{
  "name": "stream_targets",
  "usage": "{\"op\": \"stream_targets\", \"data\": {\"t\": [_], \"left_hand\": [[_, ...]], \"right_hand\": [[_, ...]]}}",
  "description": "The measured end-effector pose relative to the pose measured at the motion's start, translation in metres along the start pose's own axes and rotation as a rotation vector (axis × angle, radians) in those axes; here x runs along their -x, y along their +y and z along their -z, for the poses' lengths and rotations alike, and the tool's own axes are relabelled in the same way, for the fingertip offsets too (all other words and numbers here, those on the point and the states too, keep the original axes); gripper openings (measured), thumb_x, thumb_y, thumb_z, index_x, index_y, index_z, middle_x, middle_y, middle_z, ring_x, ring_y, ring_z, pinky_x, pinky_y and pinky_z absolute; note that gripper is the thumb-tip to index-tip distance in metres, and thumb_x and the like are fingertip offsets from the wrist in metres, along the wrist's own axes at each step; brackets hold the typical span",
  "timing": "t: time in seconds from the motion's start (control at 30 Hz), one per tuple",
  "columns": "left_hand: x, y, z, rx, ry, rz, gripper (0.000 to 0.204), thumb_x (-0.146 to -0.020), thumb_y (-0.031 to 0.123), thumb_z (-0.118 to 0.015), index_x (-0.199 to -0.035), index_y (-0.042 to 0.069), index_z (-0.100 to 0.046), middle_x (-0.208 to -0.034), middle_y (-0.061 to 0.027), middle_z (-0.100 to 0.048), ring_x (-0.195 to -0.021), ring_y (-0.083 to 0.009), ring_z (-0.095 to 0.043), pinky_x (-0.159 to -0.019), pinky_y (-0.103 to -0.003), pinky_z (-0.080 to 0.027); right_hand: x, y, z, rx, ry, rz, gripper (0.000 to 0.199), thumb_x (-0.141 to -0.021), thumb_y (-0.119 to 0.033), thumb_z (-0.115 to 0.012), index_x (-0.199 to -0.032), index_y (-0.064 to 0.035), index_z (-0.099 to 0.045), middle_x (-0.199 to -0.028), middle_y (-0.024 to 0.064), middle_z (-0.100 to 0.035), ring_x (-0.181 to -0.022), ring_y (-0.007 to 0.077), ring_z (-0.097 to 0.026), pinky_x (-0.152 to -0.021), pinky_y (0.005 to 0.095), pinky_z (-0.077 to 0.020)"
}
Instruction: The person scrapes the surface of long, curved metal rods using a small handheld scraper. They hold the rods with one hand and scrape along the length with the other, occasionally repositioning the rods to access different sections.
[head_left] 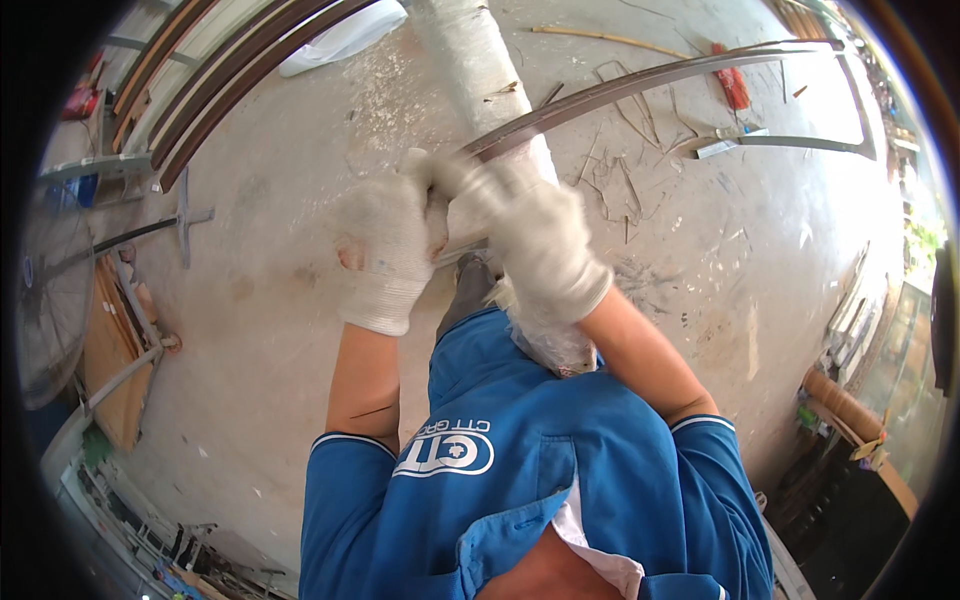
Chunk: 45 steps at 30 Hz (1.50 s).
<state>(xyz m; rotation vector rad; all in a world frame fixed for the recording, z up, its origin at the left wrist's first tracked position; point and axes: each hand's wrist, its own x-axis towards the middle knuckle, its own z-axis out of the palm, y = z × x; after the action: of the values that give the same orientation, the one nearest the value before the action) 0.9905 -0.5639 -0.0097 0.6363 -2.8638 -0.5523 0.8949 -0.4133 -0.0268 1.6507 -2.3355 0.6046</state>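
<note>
Concrete floor (300, 250), pale and dusty — scattered thin offcut strips (610, 185) lie near its centre, a red tool (733, 88) and a wooden stick (600, 38) farther off, long dark profiles (230, 75) stacked at one edge.

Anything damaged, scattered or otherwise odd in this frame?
Yes. The left glove has a worn hole near the thumb base, showing skin. Thin strips and scraps lie scattered across the concrete floor beside the wrapped bundle. Both hands grip a long dark strip.
</note>
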Motion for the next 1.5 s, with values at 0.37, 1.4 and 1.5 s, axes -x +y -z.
{"op": "stream_targets", "data": {"t": [0.37,1.4,1.5], "left_hand": [[-0.007,-0.007,0.002,0.129,-0.075,0.03,0.019,-0.086,0.026,-0.075,-0.093,0.009,-0.069,-0.066,-0.0117,-0.066,-0.057,-0.0309,-0.064,-0.054,-0.041,-0.047],[0.01,0.004,-0.012,-0.222,0.154,-0.09,0.029,-0.089,0.032,-0.073,-0.079,0.01,-0.056,-0.069,-0.0096,-0.063,-0.061,-0.0311,-0.065,-0.05,-0.044,-0.049],[0.012,0.01,-0.007,-0.13,0.154,-0.055,0.033,-0.09,0.037,-0.072,-0.08,0.009,-0.057,-0.066,-0.01,-0.059,-0.064,-0.0302,-0.063,-0.054,-0.044,-0.046]], "right_hand": [[-0.017,0.004,0.008,0.004,-0.089,-0.203,0.045,-0.082,-0.006,-0.064,-0.127,-0.0147,-0.063,-0.084,0.0055,-0.062,-0.088,0.0232,-0.066,-0.073,0.037,-0.0573],[0.019,0.229,0.038,-0.47,0.511,-0.865,0.048,-0.09,-0.05,-0.076,-0.094,-0.0026,-0.076,-0.07,-0.0041,-0.06,-0.067,0.0075,-0.051,-0.062,0.0264,-0.0411],[0.021,0.276,0.061,-0.467,0.454,-0.949,0.039,-0.091,-0.042,-0.076,-0.101,-0.0033,-0.077,-0.07,-0.0033,-0.062,-0.067,0.0069,-0.051,-0.062,0.0263,-0.0414]]}}
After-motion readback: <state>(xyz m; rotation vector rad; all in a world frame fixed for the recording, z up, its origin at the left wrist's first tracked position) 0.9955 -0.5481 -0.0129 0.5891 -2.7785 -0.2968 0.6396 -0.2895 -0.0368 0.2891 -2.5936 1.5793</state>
